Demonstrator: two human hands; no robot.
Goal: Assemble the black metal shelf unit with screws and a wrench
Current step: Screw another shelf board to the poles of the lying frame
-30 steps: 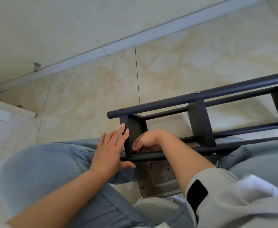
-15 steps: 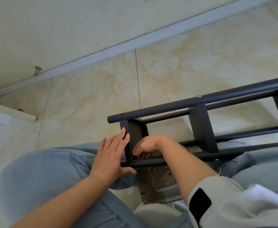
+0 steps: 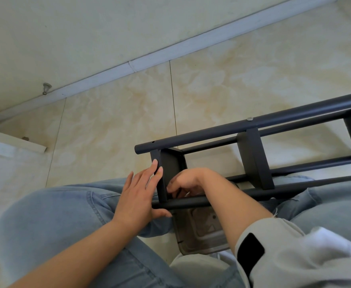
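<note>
Denim covers the left knee (image 3: 52, 221), which fills the lower left above beige floor tiles (image 3: 112, 125), with a white baseboard (image 3: 128, 65) running diagonally behind and a small metal doorstop (image 3: 46, 88) fixed to the wall near it. Next comes the left hand (image 3: 138, 196), reaching up from a bare forearm at the bottom left; its fingers (image 3: 157, 173) are straight and close together, laid flat against the outer face of the end panel (image 3: 170, 167) of the black metal shelf unit (image 3: 253, 159), while the thumb lies under the near rail (image 3: 191, 201). The unit lies on its side across the person's lap, its long tubes running away to the right edge, a silver screw head (image 3: 249, 119) showing on the upper tube. Just right of the end panel, the right hand (image 3: 188, 181) reaches down inside the frame, wrist bent, fingers curled at the corner where panel meets near rail; whether they pinch a screw or tool cannot be told, since the rail and the hand itself hide it. Below the rail a grey plastic tray (image 3: 201, 235) shows between the legs. At far right, a light grey sleeve (image 3: 295, 256) with a black patch is pushed up the right forearm.
</note>
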